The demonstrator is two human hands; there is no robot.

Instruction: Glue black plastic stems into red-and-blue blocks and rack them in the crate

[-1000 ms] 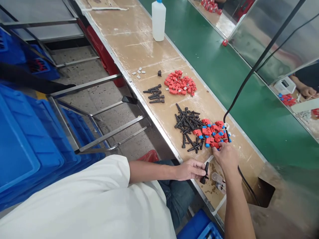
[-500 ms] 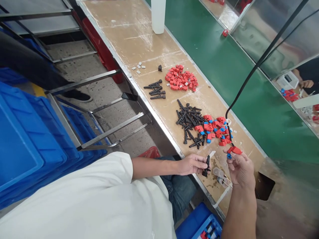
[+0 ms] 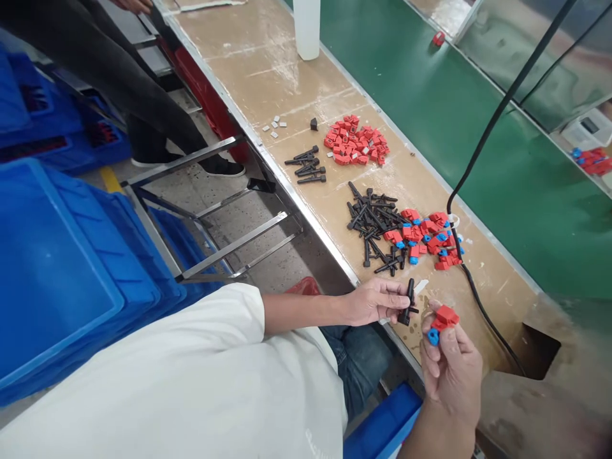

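Note:
My left hand (image 3: 375,301) pinches a black plastic stem (image 3: 408,303), held upright with its square head down and a small side branch to the right. My right hand (image 3: 452,366) grips a red block with a blue fitting (image 3: 445,317) between thumb and fingers, just right of the black stem but apart from it. Beyond my hands lie a pile of similar black stems (image 3: 375,217) and, touching it, a pile of red-and-blue blocks (image 3: 423,236). Farther off are a heap of plain red blocks (image 3: 357,141) and several black stems (image 3: 306,167) in a small group.
A black cable (image 3: 478,296) crosses the bench into a square opening (image 3: 542,350). Small white chips (image 3: 275,123), a black piece (image 3: 313,124) and a white bottle (image 3: 306,32) stand along the brown bench. Behind runs a green belt (image 3: 396,95). Blue crates (image 3: 57,268) and another person's legs (image 3: 157,102) are at left.
My right hand has come down and nearer with the red-and-blue block, away from the cable. My left hand keeps the black stem. The view has shifted; the other person's legs show more.

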